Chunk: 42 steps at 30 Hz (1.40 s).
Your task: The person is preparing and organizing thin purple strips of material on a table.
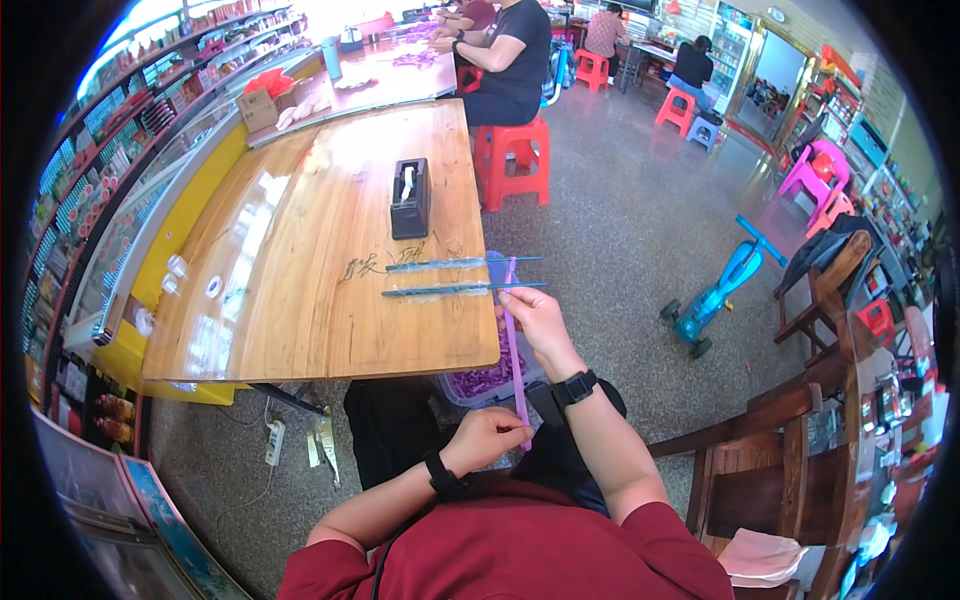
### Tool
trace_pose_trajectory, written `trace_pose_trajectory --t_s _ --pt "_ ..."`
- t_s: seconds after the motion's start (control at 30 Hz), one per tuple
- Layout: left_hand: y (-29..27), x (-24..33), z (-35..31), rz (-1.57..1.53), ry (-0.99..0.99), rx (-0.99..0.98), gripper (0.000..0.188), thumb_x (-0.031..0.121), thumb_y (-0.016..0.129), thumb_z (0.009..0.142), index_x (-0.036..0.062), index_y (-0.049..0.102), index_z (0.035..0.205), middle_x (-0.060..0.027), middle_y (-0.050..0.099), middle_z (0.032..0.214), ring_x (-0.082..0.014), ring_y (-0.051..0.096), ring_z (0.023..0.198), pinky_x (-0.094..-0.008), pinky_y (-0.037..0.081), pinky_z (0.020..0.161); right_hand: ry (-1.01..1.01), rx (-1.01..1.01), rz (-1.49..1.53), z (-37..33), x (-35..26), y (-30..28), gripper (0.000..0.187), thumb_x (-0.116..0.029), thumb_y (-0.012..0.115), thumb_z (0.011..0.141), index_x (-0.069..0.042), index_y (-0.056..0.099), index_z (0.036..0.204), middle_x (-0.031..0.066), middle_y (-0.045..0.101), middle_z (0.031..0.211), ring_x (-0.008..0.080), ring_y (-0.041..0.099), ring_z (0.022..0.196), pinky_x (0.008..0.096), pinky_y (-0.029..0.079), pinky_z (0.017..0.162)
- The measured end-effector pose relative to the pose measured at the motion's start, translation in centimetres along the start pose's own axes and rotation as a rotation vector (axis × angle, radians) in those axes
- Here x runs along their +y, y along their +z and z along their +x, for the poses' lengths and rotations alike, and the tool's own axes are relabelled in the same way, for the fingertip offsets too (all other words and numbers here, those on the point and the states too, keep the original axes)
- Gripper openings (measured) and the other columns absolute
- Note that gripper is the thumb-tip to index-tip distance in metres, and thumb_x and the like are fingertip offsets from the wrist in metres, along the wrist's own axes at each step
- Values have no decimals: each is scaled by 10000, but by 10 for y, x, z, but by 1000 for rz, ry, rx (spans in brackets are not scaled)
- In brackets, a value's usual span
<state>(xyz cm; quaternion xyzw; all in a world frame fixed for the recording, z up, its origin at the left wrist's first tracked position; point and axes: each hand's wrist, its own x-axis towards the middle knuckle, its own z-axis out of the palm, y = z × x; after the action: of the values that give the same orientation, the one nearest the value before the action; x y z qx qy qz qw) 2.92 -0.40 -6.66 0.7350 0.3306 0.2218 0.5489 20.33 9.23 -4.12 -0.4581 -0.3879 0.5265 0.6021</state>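
Note:
A purple ribbon (516, 360) runs between my two hands beside the right edge of the wooden table (330, 330). My left hand (488, 438) pinches its lower end, close to my lap. My right hand (533, 322) is closed near the ribbon's upper part, by the ends of two thin dark rods. The far rod (410, 267) and the near rod (410, 292) are fixed to the table with clear tape and stick out past its edge. The ribbon reaches up across both rods. Below the table edge sits a clear plastic tub (480, 385) of purple pieces.
A black tape dispenser (409, 205) stands on the table, with a tape roll (214, 287) lying farther left. Another person (505, 60) sits on a red stool (513, 160) beyond. To the right are a teal scooter (715, 290) and wooden chairs (830, 285). A power strip (274, 442) lies on the floor.

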Motion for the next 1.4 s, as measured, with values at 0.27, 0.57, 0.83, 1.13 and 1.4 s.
trace_pose_trajectory --t_s 0.27,0.57,0.83,1.13,1.4 --pt "-1 2 -1 -22 -15 -24 185 198 697 862 27 729 798 -75 674 754 -145 633 708 -279 494 671 12 30 4 -1 1 1 174 -138 618 930 -21 666 1050 45 682 822 108 607 687 247 489 645" --pt "-4 5 -10 -18 89 -110 151 155 702 852 8 713 818 -88 678 781 -178 643 728 -294 502 684 31 24 -41 -11 -3 -6 206 -183 625 930 -31 666 1063 42 685 812 106 598 671 243 480 635" --pt "-11 41 -24 97 360 -115 148 146 707 827 -2 697 815 -118 678 806 -264 666 743 -340 537 682 56 -7 -16 -14 -12 -7 230 -238 632 934 -37 661 1042 53 690 810 116 611 662 248 488 632" --pt "-17 68 -32 137 368 -56 120 141 711 809 21 710 804 -115 685 802 -269 671 732 -341 550 665 81 -22 -28 -19 -21 -7 257 -278 653 921 -47 662 1033 51 693 797 103 614 641 232 482 602" --pt "-14 65 -31 208 316 -72 126 142 707 801 18 699 776 -112 671 754 -264 660 697 -348 540 645 94 -13 -72 -21 -21 -7 234 -281 678 903 -53 666 959 30 683 769 83 599 624 211 463 583"
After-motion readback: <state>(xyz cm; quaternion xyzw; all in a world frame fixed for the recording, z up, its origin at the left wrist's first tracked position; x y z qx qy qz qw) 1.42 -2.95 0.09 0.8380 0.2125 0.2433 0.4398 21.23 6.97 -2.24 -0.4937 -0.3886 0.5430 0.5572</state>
